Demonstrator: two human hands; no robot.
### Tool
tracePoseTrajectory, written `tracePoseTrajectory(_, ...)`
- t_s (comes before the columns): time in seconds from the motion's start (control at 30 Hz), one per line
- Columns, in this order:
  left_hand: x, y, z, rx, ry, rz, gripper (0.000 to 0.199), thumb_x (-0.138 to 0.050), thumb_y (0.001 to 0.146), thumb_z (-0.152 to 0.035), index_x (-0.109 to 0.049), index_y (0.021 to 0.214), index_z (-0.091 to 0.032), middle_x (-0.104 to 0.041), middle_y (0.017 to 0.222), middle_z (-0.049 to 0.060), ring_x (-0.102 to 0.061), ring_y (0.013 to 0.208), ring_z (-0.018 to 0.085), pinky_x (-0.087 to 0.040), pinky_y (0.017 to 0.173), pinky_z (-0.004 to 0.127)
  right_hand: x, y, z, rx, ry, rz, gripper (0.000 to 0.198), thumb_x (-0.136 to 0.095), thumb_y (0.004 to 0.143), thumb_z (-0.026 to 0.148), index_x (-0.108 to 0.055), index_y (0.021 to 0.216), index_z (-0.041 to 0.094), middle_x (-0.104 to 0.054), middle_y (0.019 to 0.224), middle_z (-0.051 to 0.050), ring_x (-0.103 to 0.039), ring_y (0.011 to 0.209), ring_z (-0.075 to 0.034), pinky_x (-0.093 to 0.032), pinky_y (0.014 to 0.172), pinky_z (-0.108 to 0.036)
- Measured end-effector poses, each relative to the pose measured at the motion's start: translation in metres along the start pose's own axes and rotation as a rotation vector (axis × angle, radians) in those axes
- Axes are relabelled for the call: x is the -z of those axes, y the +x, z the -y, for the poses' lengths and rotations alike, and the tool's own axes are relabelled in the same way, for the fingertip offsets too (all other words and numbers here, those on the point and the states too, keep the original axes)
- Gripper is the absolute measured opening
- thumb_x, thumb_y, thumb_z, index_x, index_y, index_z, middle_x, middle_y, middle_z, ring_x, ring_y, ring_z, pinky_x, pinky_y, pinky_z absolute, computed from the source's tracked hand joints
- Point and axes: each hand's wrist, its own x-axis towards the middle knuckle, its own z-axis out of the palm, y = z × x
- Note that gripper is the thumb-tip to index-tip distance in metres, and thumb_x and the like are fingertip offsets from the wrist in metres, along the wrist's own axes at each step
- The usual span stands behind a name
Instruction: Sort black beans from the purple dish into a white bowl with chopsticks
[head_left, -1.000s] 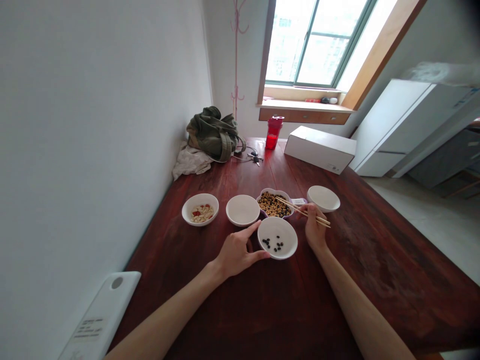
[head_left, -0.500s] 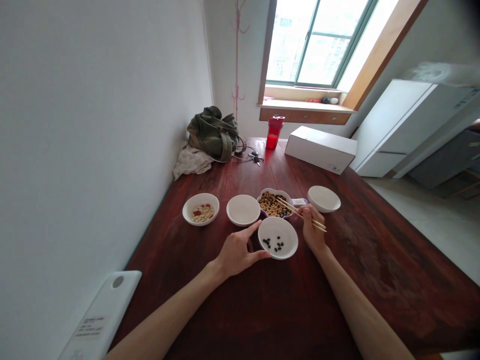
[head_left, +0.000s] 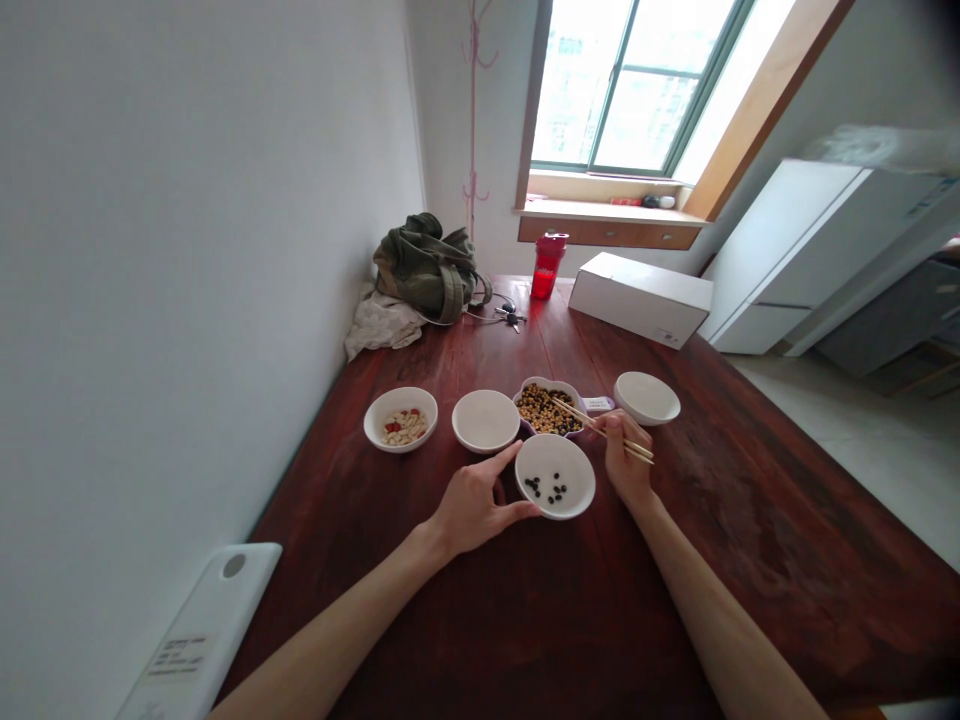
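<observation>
Two thin pale chopsticks (head_left: pixel 577 411) were gripped in right hand (head_left: pixel 625 455), tips at tan-and-black beans (head_left: pixel 536 406) in flower-shaped purple-rimmed white bowl (head_left: pixel 553 382) ahead-left; left hand (head_left: pixel 471 506) gripped round white bowl (head_left: pixel 553 455) just rightward.

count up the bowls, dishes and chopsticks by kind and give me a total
Round white bowls: 4
Flower-shaped dish with purple rim: 1
Chopsticks: 2
Total: 7
</observation>
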Motion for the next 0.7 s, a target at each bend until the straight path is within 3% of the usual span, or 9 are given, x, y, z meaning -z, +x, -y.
tracePoseTrajectory(0.3, -0.001, 0.000, 0.002, -0.001, 0.005, -0.001, 0.097, -0.077, 0.078, -0.067, -0.042, 0.156, -0.020, -0.075, 0.086, 0.004, -0.070, 0.071, 0.021, -0.053, 0.067, 0.028, -0.001, -0.001, -0.003, -0.053, 0.082, -0.036, 0.041, -0.043, 0.104, 0.049, -0.064, 0.080, 0.023, -0.066, 0.071, -0.002, -0.063, 0.067, -0.021, -0.050, 0.070, -0.036)
tracePoseTrajectory(0.7, 0.000, 0.000, 0.001, 0.003, -0.008, 0.005, 0.096, -0.077, 0.079, -0.066, -0.042, 0.156, -0.020, -0.074, 0.082, 0.003, -0.069, 0.068, 0.022, -0.054, 0.069, 0.030, -0.002, 0.003, 0.007, 0.008, 0.003, 0.010, 0.042, -0.044, 0.105, 0.044, -0.058, 0.070, 0.023, -0.062, 0.068, -0.002, -0.059, 0.067, -0.020, -0.046, 0.070, -0.035)
